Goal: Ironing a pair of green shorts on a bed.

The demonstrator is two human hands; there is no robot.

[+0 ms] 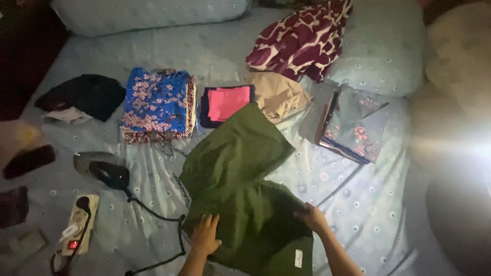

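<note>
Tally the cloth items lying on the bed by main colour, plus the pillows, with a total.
Green garment, under the left hand and right hand: 1
Blue floral folded stack: 1
Pink folded piece: 1
Beige cloth: 1
Maroon-and-white cloth: 1
Black garment: 1
Grey floral folded cloth: 1
Pillows: 2
Total: 9

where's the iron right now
In the head view, the iron sits on the bed's left side, left of the green garment, just above the white power strip.
</note>
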